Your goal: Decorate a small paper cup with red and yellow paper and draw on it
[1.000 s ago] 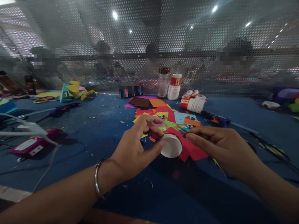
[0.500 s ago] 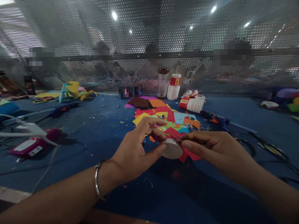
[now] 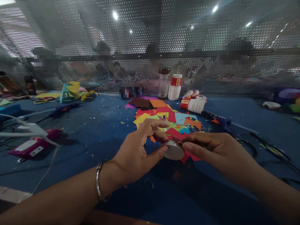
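Note:
A round whitish disc-shaped piece [image 3: 173, 151] is pinched between the thumb and fingers of my left hand [image 3: 138, 151], above the blue table. At the disc's right edge, my right hand [image 3: 215, 151] is closed, thumb against fingers, around something small and dark that is mostly hidden. Red paper [image 3: 193, 156] lies just behind and below the disc. Farther back is a pile of coloured paper sheets and scraps, with yellow paper [image 3: 140, 119] and light blue paper [image 3: 184, 118] among them.
Behind the paper stand a clear jar [image 3: 163, 84] and stacked paper cups [image 3: 174, 89]; another cup stack [image 3: 195, 104] lies sideways. A blue glue gun [image 3: 221, 121] is at right, another [image 3: 64, 110] at left. A magenta power strip [image 3: 35, 145] with cables lies left.
The disc and my left hand have shifted very slightly to the right. Both hands keep nearly the same pose.

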